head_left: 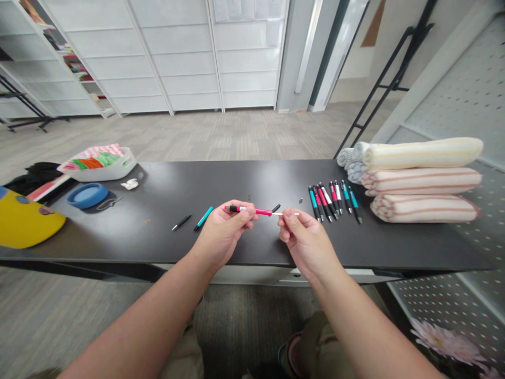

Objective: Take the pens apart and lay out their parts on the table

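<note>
My left hand [226, 227] is closed around a pink pen barrel [252, 210] held level above the black table [197, 242]. A thin white refill [284, 213] sticks out of the barrel's right end, pinched by my right hand [302, 237]. On the table to the left lie a teal pen part [203, 218] and a black pen tip [181, 222]. A small black piece [276, 208] lies just behind the barrel. A row of several pens [334, 200] in teal, pink and black lies to the right.
Three rolled striped towels [422, 179] are stacked at the table's right end. At the left are a white basket of coloured items [100, 163], a blue round lid [87, 195], a yellow object [23, 221] and a crumpled white scrap [130, 184].
</note>
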A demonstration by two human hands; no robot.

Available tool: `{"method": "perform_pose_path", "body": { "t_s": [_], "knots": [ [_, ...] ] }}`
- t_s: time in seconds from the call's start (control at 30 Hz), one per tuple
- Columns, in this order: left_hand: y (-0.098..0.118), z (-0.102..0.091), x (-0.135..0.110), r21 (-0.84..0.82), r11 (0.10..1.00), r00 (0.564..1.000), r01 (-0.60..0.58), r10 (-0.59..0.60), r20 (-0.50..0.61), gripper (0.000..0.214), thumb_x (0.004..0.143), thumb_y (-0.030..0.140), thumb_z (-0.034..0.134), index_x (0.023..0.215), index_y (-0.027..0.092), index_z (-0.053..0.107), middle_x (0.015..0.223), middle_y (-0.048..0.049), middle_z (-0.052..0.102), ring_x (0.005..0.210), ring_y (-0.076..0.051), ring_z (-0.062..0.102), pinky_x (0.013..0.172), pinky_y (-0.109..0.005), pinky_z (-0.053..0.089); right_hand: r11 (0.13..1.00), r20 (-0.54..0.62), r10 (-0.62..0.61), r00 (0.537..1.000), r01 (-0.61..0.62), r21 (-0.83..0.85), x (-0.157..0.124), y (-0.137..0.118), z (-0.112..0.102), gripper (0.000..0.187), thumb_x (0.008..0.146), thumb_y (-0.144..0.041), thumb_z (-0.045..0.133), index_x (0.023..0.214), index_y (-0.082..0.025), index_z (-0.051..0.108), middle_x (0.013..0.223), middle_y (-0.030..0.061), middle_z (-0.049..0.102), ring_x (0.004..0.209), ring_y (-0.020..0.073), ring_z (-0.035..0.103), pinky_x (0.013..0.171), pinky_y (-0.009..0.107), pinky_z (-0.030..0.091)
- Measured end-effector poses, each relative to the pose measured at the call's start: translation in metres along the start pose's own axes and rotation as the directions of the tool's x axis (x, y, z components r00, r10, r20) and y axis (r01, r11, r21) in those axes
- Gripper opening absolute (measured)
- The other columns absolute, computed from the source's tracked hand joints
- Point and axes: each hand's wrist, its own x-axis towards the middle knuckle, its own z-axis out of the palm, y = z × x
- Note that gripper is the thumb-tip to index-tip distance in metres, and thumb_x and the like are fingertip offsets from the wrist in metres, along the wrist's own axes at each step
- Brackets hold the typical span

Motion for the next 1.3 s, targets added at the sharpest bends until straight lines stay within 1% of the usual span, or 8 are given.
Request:
{"method": "perform_pose_path", "body": {
  "t_s": [0.23, 0.37, 0.5, 0.57, 0.63, 0.8, 1.07, 1.3],
  "knots": [
    [0.012, -0.003, 0.003, 0.018, 0.999, 0.999, -0.037, 0.038, -0.030, 0.025, 0.078, 0.032, 0.090, 0.089, 0.014, 0.075, 0.078, -0.0037, 0.070, 0.069, -0.010, 0.060, 0.070, -0.023, 0.047, 0.991, -0.050, -0.099, 0.994, 0.094, -0.094, 0.001, -0.001, -0.003, 0.035, 0.078, -0.049, 0.088, 0.086, -0.019, 0.074, 0.077, -0.0002, 0.066, 0.054, 0.0076, 0.048, 0.049, 0.022, 0.036],
    [0.025, -0.013, 0.002, 0.283, 0.943, 0.975, -0.173, 0.205, -0.088, 0.022, 0.080, 0.033, 0.088, 0.088, 0.017, 0.076, 0.079, -0.0030, 0.070, 0.070, -0.012, 0.059, 0.069, -0.024, 0.045, 0.955, -0.127, -0.258, 0.958, 0.233, -0.182, 0.004, -0.001, -0.009, 0.029, 0.086, -0.047, 0.082, 0.089, -0.020, 0.072, 0.079, -0.0011, 0.065, 0.055, 0.0077, 0.050, 0.049, 0.023, 0.037],
    [0.033, -0.025, 0.000, 0.778, 0.573, 0.936, -0.258, 0.346, 0.056, 0.013, 0.082, 0.031, 0.084, 0.089, 0.021, 0.080, 0.078, -0.0022, 0.071, 0.069, -0.015, 0.058, 0.068, -0.026, 0.039, 0.881, -0.139, -0.378, 0.915, 0.310, -0.357, 0.003, -0.002, -0.012, 0.029, 0.090, -0.049, 0.078, 0.092, -0.021, 0.072, 0.078, -0.0012, 0.065, 0.055, 0.0092, 0.053, 0.051, 0.024, 0.040],
    [0.030, -0.030, 0.000, 0.878, 0.372, 0.940, -0.300, 0.273, 0.205, 0.005, 0.082, 0.025, 0.082, 0.085, 0.023, 0.080, 0.074, -0.0010, 0.070, 0.067, -0.016, 0.055, 0.067, -0.027, 0.037, 0.822, -0.104, -0.410, 0.906, 0.317, -0.474, 0.001, -0.003, -0.012, 0.031, 0.092, -0.051, 0.075, 0.094, -0.020, 0.073, 0.075, -0.0010, 0.066, 0.056, 0.0108, 0.055, 0.053, 0.025, 0.042],
    [0.025, -0.033, 0.002, 0.899, 0.282, 0.939, -0.334, 0.186, 0.290, 0.003, 0.081, 0.021, 0.079, 0.082, 0.023, 0.079, 0.071, -0.0003, 0.069, 0.064, -0.016, 0.053, 0.067, -0.027, 0.035, 0.763, -0.068, -0.426, 0.902, 0.318, -0.563, -0.002, -0.003, -0.011, 0.032, 0.093, -0.052, 0.073, 0.094, -0.020, 0.073, 0.070, -0.0017, 0.064, 0.057, 0.0122, 0.057, 0.055, 0.026, 0.043],
    [0.019, -0.032, 0.004, 0.894, 0.313, 0.943, -0.321, 0.195, 0.270, 0.004, 0.085, 0.024, 0.076, 0.085, 0.024, 0.080, 0.072, -0.0012, 0.068, 0.065, -0.018, 0.054, 0.067, -0.027, 0.035, 0.682, -0.004, -0.449, 0.893, 0.340, -0.647, -0.007, -0.002, -0.009, 0.029, 0.095, -0.050, 0.071, 0.093, -0.021, 0.073, 0.062, -0.0034, 0.062, 0.056, 0.0135, 0.058, 0.055, 0.026, 0.044],
    [0.026, -0.031, 0.000, 0.913, 0.349, 0.977, -0.211, 0.114, 0.182, 0.014, 0.091, 0.033, 0.071, 0.082, 0.022, 0.076, 0.067, -0.0004, 0.069, 0.061, -0.018, 0.057, 0.062, -0.027, 0.034, 0.683, 0.002, -0.443, 0.896, 0.339, -0.647, -0.006, -0.001, -0.010, 0.032, 0.095, -0.052, 0.070, 0.095, -0.021, 0.073, 0.065, -0.0019, 0.064, 0.056, 0.0146, 0.059, 0.056, 0.027, 0.045],
    [0.021, -0.030, 0.000, 0.889, 0.400, 0.974, -0.223, 0.130, 0.186, 0.009, 0.087, 0.029, 0.076, 0.080, 0.022, 0.077, 0.069, -0.0022, 0.070, 0.064, -0.018, 0.057, 0.064, -0.027, 0.035, 0.686, 0.003, -0.436, 0.900, 0.335, -0.646, -0.007, -0.002, -0.008, 0.032, 0.095, -0.053, 0.069, 0.094, -0.021, 0.072, 0.065, -0.0021, 0.063, 0.056, 0.0143, 0.059, 0.056, 0.027, 0.046]
  ]
}}
